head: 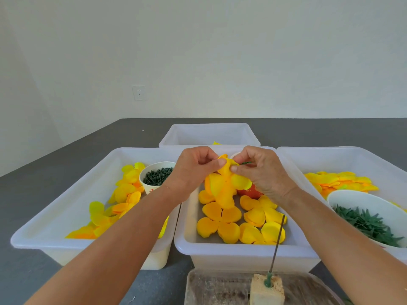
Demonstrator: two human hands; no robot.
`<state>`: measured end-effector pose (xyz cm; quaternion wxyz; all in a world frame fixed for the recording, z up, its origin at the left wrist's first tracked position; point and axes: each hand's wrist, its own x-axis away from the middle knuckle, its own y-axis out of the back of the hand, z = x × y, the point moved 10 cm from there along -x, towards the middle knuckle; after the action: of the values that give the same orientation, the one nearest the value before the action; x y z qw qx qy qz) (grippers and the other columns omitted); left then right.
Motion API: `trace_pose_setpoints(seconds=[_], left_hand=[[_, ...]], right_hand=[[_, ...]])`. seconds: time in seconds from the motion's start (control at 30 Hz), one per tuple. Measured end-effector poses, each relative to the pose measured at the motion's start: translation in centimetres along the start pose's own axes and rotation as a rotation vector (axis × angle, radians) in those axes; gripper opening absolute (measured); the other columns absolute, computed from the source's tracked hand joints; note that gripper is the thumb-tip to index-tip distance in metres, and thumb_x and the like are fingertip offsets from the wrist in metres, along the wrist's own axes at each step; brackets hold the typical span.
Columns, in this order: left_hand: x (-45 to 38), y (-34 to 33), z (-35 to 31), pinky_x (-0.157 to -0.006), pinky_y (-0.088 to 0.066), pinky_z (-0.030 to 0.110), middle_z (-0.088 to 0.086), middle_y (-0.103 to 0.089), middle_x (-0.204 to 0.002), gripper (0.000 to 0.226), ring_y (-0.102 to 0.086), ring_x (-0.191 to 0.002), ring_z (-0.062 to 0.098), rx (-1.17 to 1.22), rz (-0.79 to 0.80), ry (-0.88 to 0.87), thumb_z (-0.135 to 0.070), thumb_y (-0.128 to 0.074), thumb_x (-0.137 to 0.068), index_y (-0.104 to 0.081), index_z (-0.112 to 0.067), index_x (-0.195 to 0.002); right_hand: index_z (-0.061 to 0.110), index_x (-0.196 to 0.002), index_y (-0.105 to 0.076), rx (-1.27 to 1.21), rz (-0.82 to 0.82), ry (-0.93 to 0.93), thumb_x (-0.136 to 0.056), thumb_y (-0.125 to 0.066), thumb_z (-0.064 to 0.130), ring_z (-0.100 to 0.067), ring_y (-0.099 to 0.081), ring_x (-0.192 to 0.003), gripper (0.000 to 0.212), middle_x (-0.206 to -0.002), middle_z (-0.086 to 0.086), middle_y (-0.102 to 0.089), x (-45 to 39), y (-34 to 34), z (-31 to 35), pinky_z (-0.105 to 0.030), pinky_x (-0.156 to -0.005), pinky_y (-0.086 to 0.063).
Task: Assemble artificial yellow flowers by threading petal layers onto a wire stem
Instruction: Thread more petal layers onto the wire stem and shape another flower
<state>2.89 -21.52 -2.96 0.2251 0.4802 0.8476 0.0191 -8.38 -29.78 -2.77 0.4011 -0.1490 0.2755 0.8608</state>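
Above the middle white tub [242,249], both hands hold a yellow petal layer [222,186] that hangs down between them. My left hand [193,170] pinches its top edge with thumb and fingers. My right hand [262,170] pinches the same top from the right, and a thin green piece [246,163] pokes out between its fingers. Loose orange-yellow petal layers [220,223] lie flat in the tub below. A wire stem [278,238] stands upright, stuck in a foam block [267,287] near the front edge.
The left tub [66,216] holds yellow petals and a paper cup of dark green pieces [156,176]. In the right tub [352,155] are more petals and a white bowl of green leaf parts [370,221]. Another tub [209,133] stands behind. A tray [215,287] sits under the foam block.
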Motion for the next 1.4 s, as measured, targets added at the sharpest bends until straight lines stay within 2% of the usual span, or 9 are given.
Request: trace_pose_setpoints(seconds=[0.17,0.27,0.4,0.53,0.7,0.87,1.03,1.17,1.4], left_hand=[[-0.1,0.7,2.4,-0.052,-0.049,0.023,0.004,-0.06,-0.064,0.022,-0.055,-0.059,0.015,0.289,-0.069,0.236,-0.017,-0.059,-0.088,-0.058,-0.012,-0.067],[-0.2,2.2,3.1,-0.05,-0.044,0.021,0.007,-0.055,-0.065,0.023,-0.051,-0.058,0.016,0.218,-0.209,0.274,-0.013,-0.061,-0.088,-0.057,-0.009,-0.066],[-0.1,3.4,3.5,-0.053,-0.042,0.025,0.007,-0.055,-0.064,0.026,-0.049,-0.06,0.019,0.064,-0.331,0.277,-0.013,-0.065,-0.086,-0.058,-0.011,-0.062],[0.0,4.3,3.9,-0.054,-0.045,0.027,0.008,-0.056,-0.066,0.027,-0.052,-0.065,0.021,0.031,-0.396,0.301,-0.015,-0.066,-0.086,-0.057,-0.012,-0.061],[0.1,4.0,4.3,-0.044,-0.051,0.023,0.007,-0.059,-0.063,0.024,-0.055,-0.057,0.017,0.131,-0.367,0.354,-0.013,-0.066,-0.086,-0.057,-0.009,-0.063],[0.0,3.1,3.6,-0.046,-0.053,0.022,0.009,-0.06,-0.068,0.02,-0.058,-0.058,0.016,0.166,-0.281,0.313,-0.008,-0.061,-0.088,-0.057,-0.007,-0.069],[-0.2,0.6,2.3,-0.059,-0.054,0.03,0.012,-0.064,-0.076,0.014,-0.061,-0.062,0.022,0.211,-0.049,0.237,-0.002,-0.064,-0.084,-0.055,-0.013,-0.085],[0.1,-0.9,2.0,-0.069,-0.051,0.034,0.018,-0.064,-0.09,0.015,-0.059,-0.075,0.026,0.142,0.097,0.212,0.003,-0.06,-0.084,-0.064,-0.002,-0.097],[0.0,1.7,3.2,-0.046,-0.051,0.019,0.003,-0.064,-0.068,0.018,-0.06,-0.057,0.011,0.171,-0.156,0.305,0.005,-0.061,-0.084,-0.066,-0.01,-0.074]], right_hand=[[0.012,-0.074,-0.066,-0.047,-0.09,0.108,-0.077,-0.071,0.001,-0.016,-0.058,-0.072,0.013,-0.08,-0.008,-0.07,0.1,1.2,1.8,-0.021,-0.064,-0.047],[0.009,-0.077,-0.059,-0.159,0.058,0.076,-0.079,-0.067,-0.005,-0.006,-0.059,-0.058,0.016,-0.062,0.003,-0.066,0.2,-0.4,1.9,-0.02,-0.062,-0.051],[0.006,-0.089,-0.066,-0.172,0.146,0.071,-0.078,-0.069,-0.003,-0.006,-0.062,-0.07,0.014,-0.078,-0.003,-0.067,0.5,-1.4,2.0,-0.02,-0.07,-0.053],[0.012,-0.075,-0.068,-0.239,0.133,0.053,-0.075,-0.071,0.001,-0.001,-0.059,-0.062,0.012,-0.064,0.009,-0.067,0.5,-1.1,2.1,-0.014,-0.061,-0.049],[0.007,-0.072,-0.062,-0.409,-0.001,0.007,-0.077,-0.069,0.004,0.001,-0.054,-0.049,0.009,-0.054,0.008,-0.063,0.1,0.6,1.6,-0.012,-0.049,-0.043],[0.011,-0.073,-0.066,-0.314,-0.166,-0.154,-0.087,-0.064,0.013,0.0,-0.046,-0.043,0.014,-0.049,0.004,-0.054,0.0,2.2,-1.1,-0.013,-0.044,-0.039],[0.012,-0.081,-0.065,-0.348,-0.067,-0.175,-0.09,-0.058,0.012,-0.001,-0.054,-0.043,0.012,-0.051,0.006,-0.062,0.0,1.2,-1.2,-0.013,-0.04,-0.039],[0.013,-0.083,-0.065,-0.353,0.029,-0.136,-0.091,-0.056,0.012,-0.007,-0.06,-0.058,0.012,-0.064,0.002,-0.065,-0.1,0.2,-0.7,-0.018,-0.054,-0.048],[0.006,-0.066,-0.059,-0.511,0.028,-0.087,-0.082,-0.056,0.0,-0.01,-0.049,-0.059,0.018,-0.062,-0.004,-0.051,-0.3,0.4,0.6,-0.023,-0.054,-0.043]])
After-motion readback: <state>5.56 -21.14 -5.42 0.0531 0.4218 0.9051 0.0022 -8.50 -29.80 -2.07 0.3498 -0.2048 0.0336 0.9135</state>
